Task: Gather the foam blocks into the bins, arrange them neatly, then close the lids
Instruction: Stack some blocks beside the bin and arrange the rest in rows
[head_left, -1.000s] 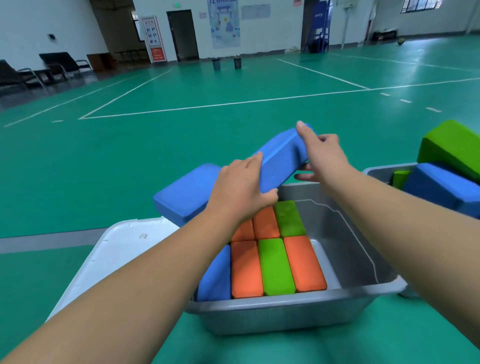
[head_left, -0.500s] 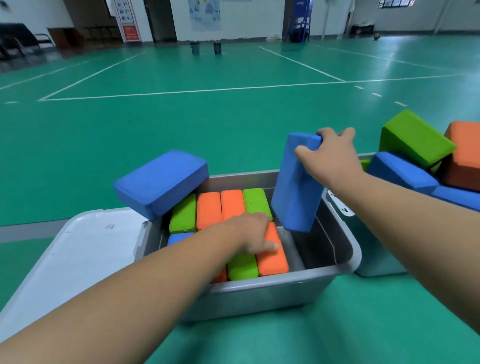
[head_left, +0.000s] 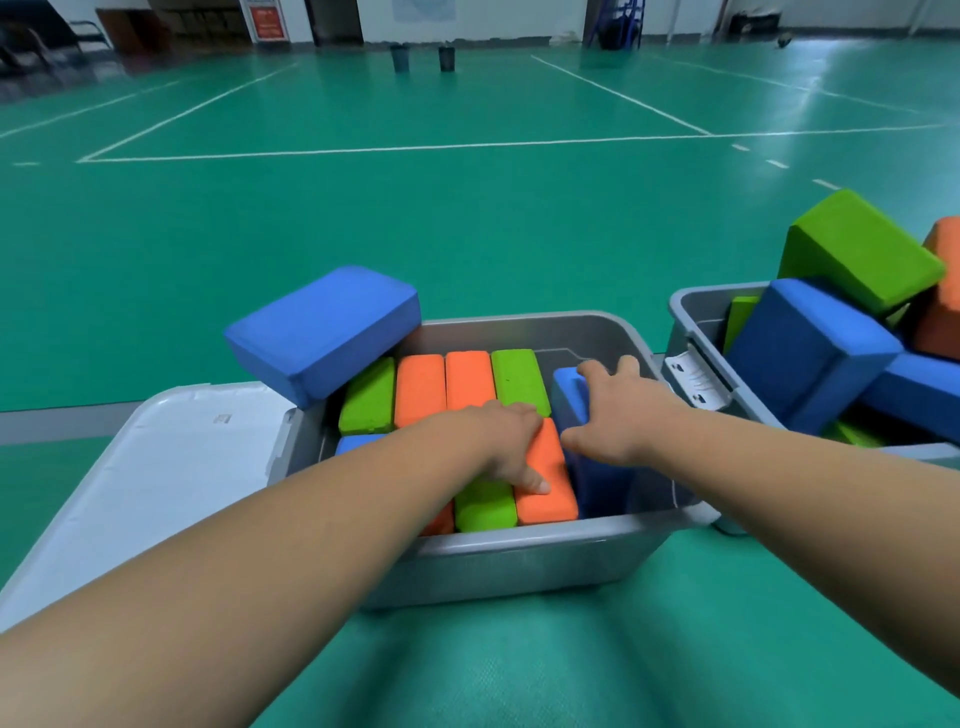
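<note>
A grey bin (head_left: 519, 556) stands on the green floor in front of me, packed with orange and green foam blocks on edge. My right hand (head_left: 618, 410) holds a blue block (head_left: 569, 395) that stands on edge in the gap at the bin's right side. My left hand (head_left: 514, 447) presses with straight fingers on the near orange block (head_left: 550, 499). Another blue block (head_left: 322, 332) lies tilted on the bin's far left corner. The bin's white lid (head_left: 156, 467) hangs open to the left.
A second grey bin (head_left: 696, 317) stands to the right, heaped with loose blue (head_left: 805, 353), green (head_left: 857, 254) and orange (head_left: 940, 312) blocks. Its white latch (head_left: 693, 379) faces the first bin. Open court floor stretches ahead; two dark buckets (head_left: 423, 57) stand far off.
My right hand has lowered the blue block from above the bin down into the right-hand gap. My left hand let go of it and moved onto the orange block.
</note>
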